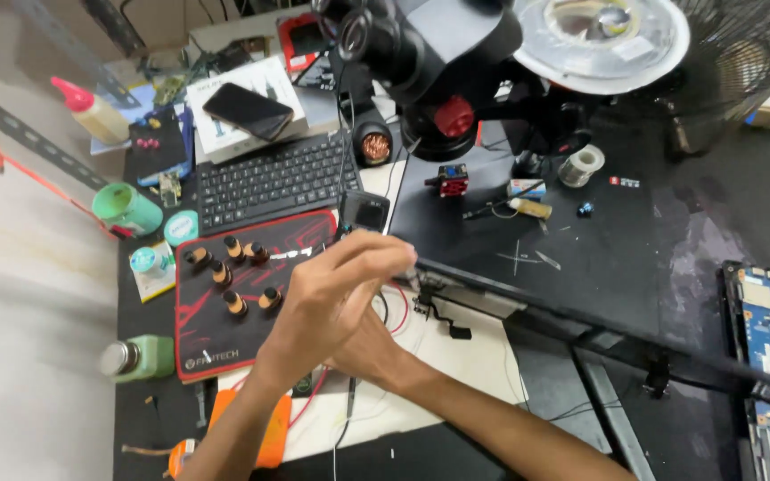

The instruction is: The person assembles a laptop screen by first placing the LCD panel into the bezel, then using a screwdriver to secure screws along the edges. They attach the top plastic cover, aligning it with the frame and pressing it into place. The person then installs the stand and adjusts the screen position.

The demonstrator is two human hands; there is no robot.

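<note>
Left hand point(331, 298) fingers curled, overlapping right hand point(372, 343), at laptop hinge point(443, 298).

**Matt rubber, glossy plastic, bare metal**

The black work mat point(581, 258) looks matt and rubbery, scuffed pale toward its right side. The keyboard point(274, 181) is matt black plastic; the phone point(248, 111) on the white cardboard box point(225, 134) has a glossy glass face. The red-and-black pad point(216, 330) looks like cloth. The solder spool point(581, 166) shows shiny metal wire. The microscope body point(438, 44) is smooth, dark, semi-gloss. The green bottle point(140, 358) is frosted plastic with a metallic cap.
</note>
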